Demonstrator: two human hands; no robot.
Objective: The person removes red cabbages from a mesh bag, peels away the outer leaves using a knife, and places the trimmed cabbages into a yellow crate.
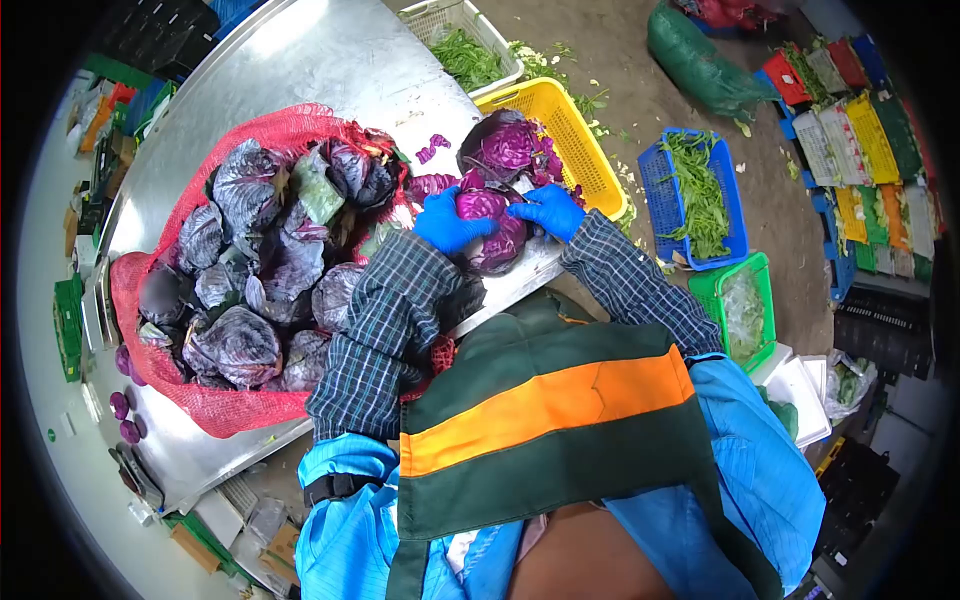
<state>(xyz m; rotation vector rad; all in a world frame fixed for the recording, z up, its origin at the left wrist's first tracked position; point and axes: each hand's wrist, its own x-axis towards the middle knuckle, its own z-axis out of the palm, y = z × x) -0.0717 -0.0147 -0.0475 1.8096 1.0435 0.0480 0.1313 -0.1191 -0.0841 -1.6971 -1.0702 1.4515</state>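
At the right edge of a metal table [350,75], my left hand [447,221], in a blue glove, has its fingers wrapped on the left side of a purple cabbage [495,232]. On the cabbage's right side is my gloved right hand [551,211], fingers bent; what it holds, if anything, is too small to make out. Another purple cabbage [505,147] with loose leaves lies just behind. Purple leaf pieces [432,149] are scattered on the metal. Left of my hands, a red mesh bag [225,413] lies open around several dark cabbages [247,345].
A yellow basket [600,180] adjoins the table's right edge, with a white basket [508,58] of greens beyond. On the floor at right stand a blue basket [655,185] of greens and a green basket [765,290]. Stacked coloured crates [870,140] stand far right.
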